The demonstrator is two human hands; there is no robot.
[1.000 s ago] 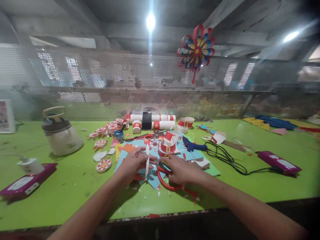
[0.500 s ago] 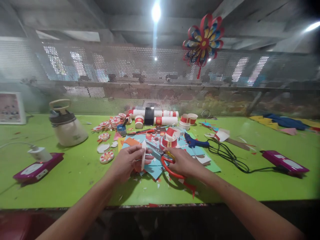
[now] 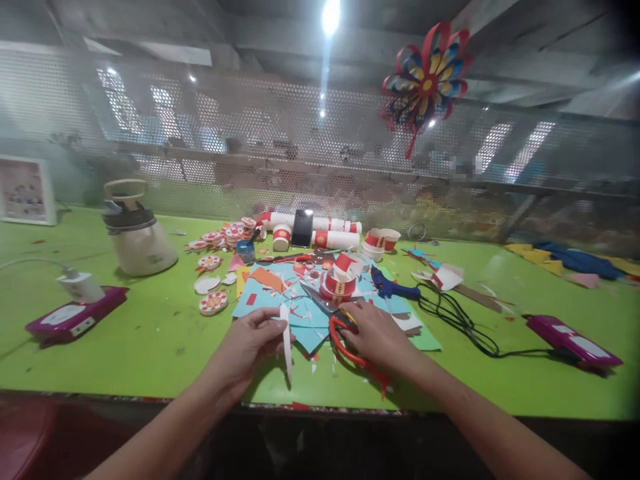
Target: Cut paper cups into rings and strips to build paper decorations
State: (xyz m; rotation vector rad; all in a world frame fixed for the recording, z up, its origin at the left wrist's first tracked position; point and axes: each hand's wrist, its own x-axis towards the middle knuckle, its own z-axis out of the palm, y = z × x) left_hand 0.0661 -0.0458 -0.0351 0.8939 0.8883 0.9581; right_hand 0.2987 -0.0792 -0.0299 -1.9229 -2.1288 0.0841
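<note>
My left hand pinches a thin white paper piece, seen nearly edge-on, over the front of the green table. Beside it on the right, my right hand is wrapped around red-and-yellow-handled scissors, whose blades point up and left over blue paper. The blades are apart from the white piece. Just beyond the scissors stands a red and white paper cup piece. A blue glue gun lies to the right of it.
A large jug and a purple power strip stand left. Decorated discs lie left of the paper. Behind are stacked cups and a phone. A black cable runs to another purple strip.
The white piece has moved lower and away from the scissor blades. The scissors and right hand have shifted slightly right. The camera view has tilted a little.
</note>
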